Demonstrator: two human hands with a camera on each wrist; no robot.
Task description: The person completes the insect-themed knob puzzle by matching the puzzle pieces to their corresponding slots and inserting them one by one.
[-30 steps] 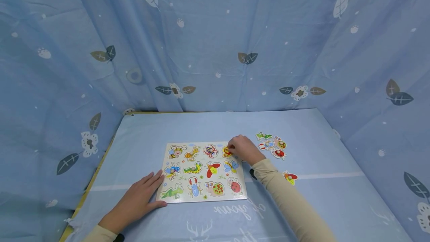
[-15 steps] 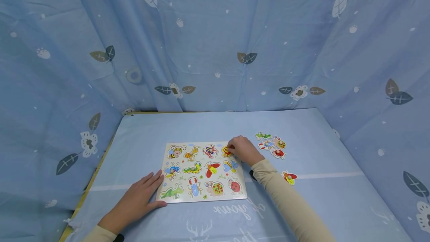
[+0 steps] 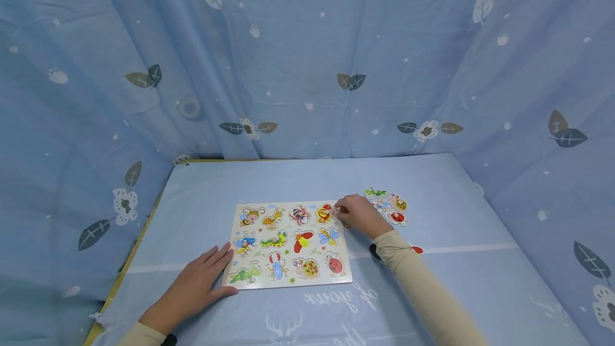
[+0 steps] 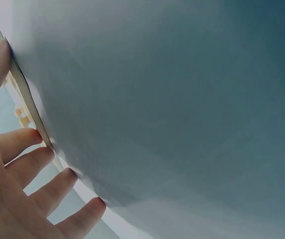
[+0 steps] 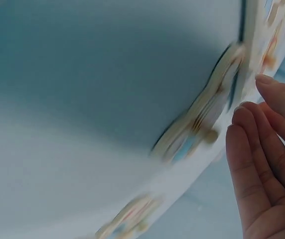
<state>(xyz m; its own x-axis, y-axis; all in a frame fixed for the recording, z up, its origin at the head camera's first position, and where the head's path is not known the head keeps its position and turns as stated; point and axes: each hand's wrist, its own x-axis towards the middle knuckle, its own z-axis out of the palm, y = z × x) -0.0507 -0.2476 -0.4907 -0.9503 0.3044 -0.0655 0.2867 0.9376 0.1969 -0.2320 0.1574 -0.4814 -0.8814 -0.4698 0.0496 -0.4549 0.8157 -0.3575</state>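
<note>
A wooden peg puzzle board [image 3: 314,281] printed with insects lies on the table. My left hand [image 3: 202,279] rests along its left edge with straight fingers; in the left wrist view the fingertips [image 4: 45,152] are right at the edge. At the board's top right corner my right hand [image 3: 360,213] hovers with nothing between thumb and fingers. Just left of it, the red and yellow butterfly piece [image 3: 325,213] sits in its place. A knobbed piece [image 5: 197,119] lies on the cloth beside the board, mostly hidden by the right hand in the head view.
Right of the board lie several loose pieces, among them a green grasshopper [image 3: 376,192], a snail [image 3: 397,203] and a ladybug [image 3: 396,218]. Another red-winged piece [image 3: 417,250] is partly behind the right sleeve. Blue patterned curtains [image 3: 307,68] enclose the table.
My right hand has let go of the butterfly piece and moved slightly right, uncovering it. The right forearm now covers more of the red-winged piece. The left hand stays on the board's edge.
</note>
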